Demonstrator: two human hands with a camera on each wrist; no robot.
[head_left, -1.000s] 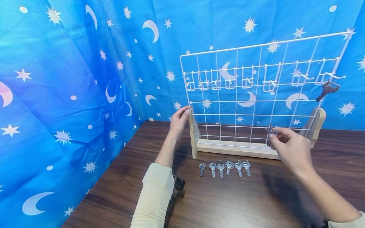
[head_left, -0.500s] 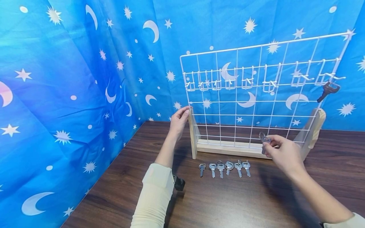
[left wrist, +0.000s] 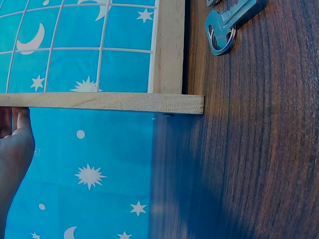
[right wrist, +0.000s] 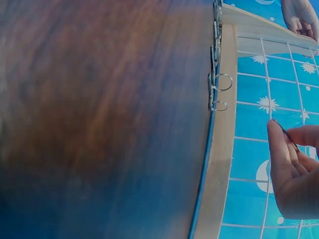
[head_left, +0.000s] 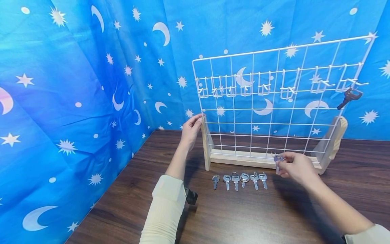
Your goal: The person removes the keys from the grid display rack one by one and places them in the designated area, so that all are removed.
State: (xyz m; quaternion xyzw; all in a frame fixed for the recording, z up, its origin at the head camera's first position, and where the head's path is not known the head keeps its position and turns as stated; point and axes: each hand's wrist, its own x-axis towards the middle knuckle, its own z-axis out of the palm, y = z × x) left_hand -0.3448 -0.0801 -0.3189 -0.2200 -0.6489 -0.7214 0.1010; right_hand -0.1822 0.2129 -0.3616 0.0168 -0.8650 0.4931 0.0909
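In the head view, my left hand (head_left: 191,133) holds the top of the left wooden upright (head_left: 206,145) of a white wire grid rack (head_left: 259,122). Its fingertips also reach the post's side (left wrist: 89,101) in the left wrist view. My right hand (head_left: 300,168) pinches a silver key (head_left: 277,164) between thumb and fingers, low before the rack's wooden base (head_left: 243,158). From the right wrist, this key (right wrist: 286,133) appears edge-on. Several silver keys (head_left: 236,182) with rings lie in a row on the table, left of the right hand.
White wire hooks (head_left: 264,87) line the rack's upper part. A dark key (head_left: 349,97) hangs from the hook at the far right. The right wooden upright (head_left: 333,145) stands beyond my right hand. A blue star-and-moon cloth (head_left: 122,67) backs the brown wooden table (head_left: 231,217).
My right hand has come down and slightly left with the key, from in front of the grid to near the base. The left hand stays on the upright.
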